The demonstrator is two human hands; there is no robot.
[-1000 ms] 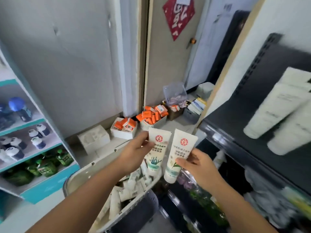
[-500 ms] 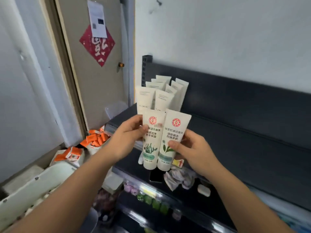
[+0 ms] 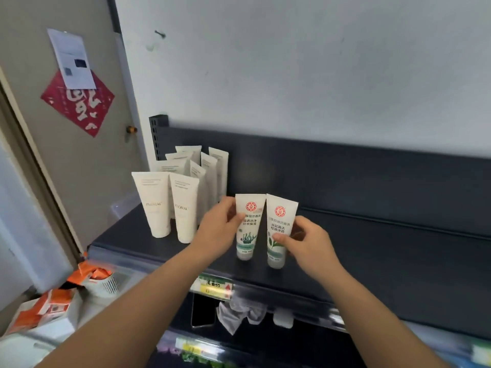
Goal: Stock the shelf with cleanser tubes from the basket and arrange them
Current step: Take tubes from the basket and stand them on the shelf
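At the far left, a door (image 3: 87, 166) carries a red paper decoration (image 3: 77, 102) with a white sheet (image 3: 71, 58) stuck over its top corner. Low in the corner below it, orange boxes (image 3: 53, 306) lie heaped in white cartons.

Next comes the left end of the dark shelf (image 3: 385, 248). A cluster of plain white tubes (image 3: 158, 205) stands there cap down, two in front and more packed behind them.

Just right of that cluster, your left hand (image 3: 218, 229) holds the left tube (image 3: 249, 229) by its edge, with the thumb on the front beside the printed text. That tube is upright, cap down at the shelf board, with a round red logo and a green plant drawing. Under your left wrist, a yellow price tag (image 3: 212, 286) sits on the shelf edge, and a crumpled grey wrapper (image 3: 241, 314) hangs below it.

The right tube (image 3: 280, 224) stands beside the left one, nearly meeting it at the top and apart at the bottom. It is also cap down and tilted a little. Your right hand (image 3: 310, 243) pinches its lower half, thumb on the front.

You cannot tell whether either cap rests on the board.
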